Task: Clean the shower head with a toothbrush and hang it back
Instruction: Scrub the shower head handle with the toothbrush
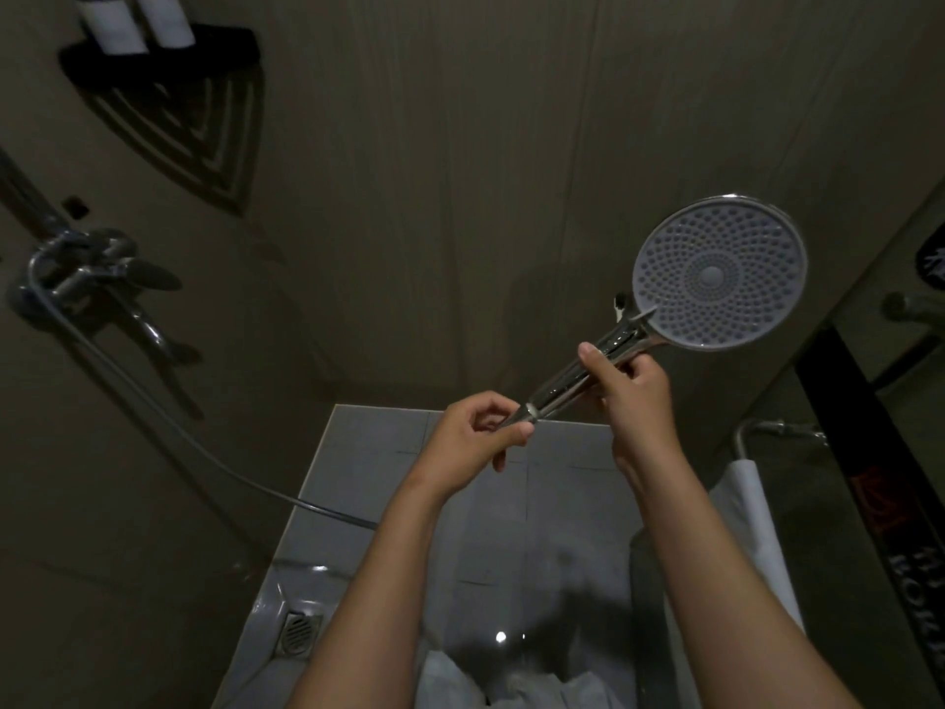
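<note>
The round chrome shower head (pixel 720 274) faces me at the upper right, its grey nozzle face towards the camera. My right hand (pixel 634 391) grips the middle of its chrome handle (pixel 572 376). My left hand (pixel 478 434) holds the handle's lower end, where the hose joins. A small white and dark tip (pixel 620 305) sticks out beside the handle just below the head; I cannot tell whether it is the toothbrush.
The grey hose (pixel 204 452) runs from my left hand down and left to the wall mixer tap (pixel 87 268). A black corner shelf (pixel 169 53) with two bottles hangs top left. A floor drain (pixel 299 631) lies below. A white towel (pixel 751 509) hangs on a rail at right.
</note>
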The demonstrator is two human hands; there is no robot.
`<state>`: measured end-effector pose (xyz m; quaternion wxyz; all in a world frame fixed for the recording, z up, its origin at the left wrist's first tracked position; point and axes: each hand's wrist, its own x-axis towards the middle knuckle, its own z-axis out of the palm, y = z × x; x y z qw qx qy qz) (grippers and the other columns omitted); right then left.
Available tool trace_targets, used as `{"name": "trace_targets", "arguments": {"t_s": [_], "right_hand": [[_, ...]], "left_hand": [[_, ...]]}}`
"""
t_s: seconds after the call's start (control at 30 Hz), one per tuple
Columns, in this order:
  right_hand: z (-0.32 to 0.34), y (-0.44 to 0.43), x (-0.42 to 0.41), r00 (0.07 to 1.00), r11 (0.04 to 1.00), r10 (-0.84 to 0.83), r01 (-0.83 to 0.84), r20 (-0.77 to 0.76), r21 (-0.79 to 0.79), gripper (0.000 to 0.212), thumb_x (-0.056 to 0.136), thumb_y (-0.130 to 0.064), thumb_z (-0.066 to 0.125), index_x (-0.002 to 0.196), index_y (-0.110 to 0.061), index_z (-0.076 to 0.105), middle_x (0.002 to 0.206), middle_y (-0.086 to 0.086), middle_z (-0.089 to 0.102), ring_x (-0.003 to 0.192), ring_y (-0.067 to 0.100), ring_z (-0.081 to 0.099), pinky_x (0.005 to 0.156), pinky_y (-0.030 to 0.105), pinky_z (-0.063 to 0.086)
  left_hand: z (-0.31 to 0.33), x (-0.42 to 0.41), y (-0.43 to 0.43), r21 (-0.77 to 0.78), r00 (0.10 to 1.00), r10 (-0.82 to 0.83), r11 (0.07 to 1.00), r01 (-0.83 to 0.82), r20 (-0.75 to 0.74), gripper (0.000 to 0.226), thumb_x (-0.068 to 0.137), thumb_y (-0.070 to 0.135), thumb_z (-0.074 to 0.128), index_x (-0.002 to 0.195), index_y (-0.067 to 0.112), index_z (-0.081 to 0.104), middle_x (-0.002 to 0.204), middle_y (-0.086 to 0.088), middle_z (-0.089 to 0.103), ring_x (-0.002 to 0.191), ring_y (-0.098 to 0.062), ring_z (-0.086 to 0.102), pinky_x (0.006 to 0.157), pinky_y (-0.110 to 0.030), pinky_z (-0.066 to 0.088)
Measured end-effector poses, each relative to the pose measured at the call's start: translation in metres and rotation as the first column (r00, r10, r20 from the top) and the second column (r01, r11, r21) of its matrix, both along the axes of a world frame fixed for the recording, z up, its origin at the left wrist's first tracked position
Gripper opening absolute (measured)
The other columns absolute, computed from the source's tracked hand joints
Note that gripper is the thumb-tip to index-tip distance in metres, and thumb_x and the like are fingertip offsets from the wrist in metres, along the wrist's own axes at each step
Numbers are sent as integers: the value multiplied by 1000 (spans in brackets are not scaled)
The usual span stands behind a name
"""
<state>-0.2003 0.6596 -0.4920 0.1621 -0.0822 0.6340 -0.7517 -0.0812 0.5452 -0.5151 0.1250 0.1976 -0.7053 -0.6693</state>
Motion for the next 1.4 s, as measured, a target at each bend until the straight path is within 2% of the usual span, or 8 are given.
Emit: {"name": "trace_targets", "arguments": {"t_s": [0.13,0.3,0.6,0.8,0.93,1.07,1.3,1.4], "right_hand": [[-3,1,2,999,999,34,-33,-20,35,11,83,-18,69,79,-18,60,78,1,65,80,18,63,87,46,52],[-4,-2,4,998,999,49,-50,25,22,9,85,-16,67,81,-16,59,78,3,64,76,17,62,78,41,53],[-9,-6,2,997,999,7,-10,73,41,14,84,-17,68,92,-8,63,89,11,69,90,29,67,90,51,53],[-8,-4,1,993,998,50,-53,105,29,7,87,-15,65,87,-10,60,82,7,66,77,20,66,72,32,58],[-2,-4,1,990,995,96,-96,108,0,6,88,-13,63,85,-10,58,80,9,62,71,18,63,58,21,56],[-1,-5,0,991,995,100,-100,89,-4,5,88,-13,63,85,-11,58,80,6,63,72,16,63,60,22,55],[-1,-6,-2,985,988,154,-154,81,-2,6,88,-16,63,87,-12,58,81,5,65,77,18,65,68,27,56],[-1,-7,-2,983,985,170,-170,69,-4,6,89,-15,62,89,-11,57,81,5,64,73,15,65,61,22,55]], "left_hand": [[-3,1,0,47,988,-130,991,126,78,15,96,22,51,89,18,64,72,1,63,49,-10,48,49,-23,31],[-7,1,-3,-33,999,-39,999,40,38,9,91,14,59,88,14,67,73,-1,68,55,-10,57,51,-20,38],[-11,-2,2,-44,1000,23,999,-24,-14,6,83,3,67,88,6,67,70,-2,64,51,2,55,50,-8,39],[-15,-3,-4,-89,993,-99,991,105,65,4,90,10,61,89,11,65,69,1,63,52,-5,53,51,-14,40],[-16,0,-8,39,984,-159,987,157,82,18,96,20,51,92,15,67,68,1,63,56,-9,56,56,-20,43],[-10,-1,-12,11,970,-202,979,203,134,24,98,23,47,103,8,66,72,0,64,55,-10,55,58,-23,43],[-5,2,-15,118,955,-274,958,260,115,32,100,27,40,108,6,63,70,2,60,47,-9,43,51,-17,36],[-7,2,-17,155,950,-288,951,269,119,34,101,29,38,106,6,63,68,2,56,47,-8,40,51,-19,33]]}}
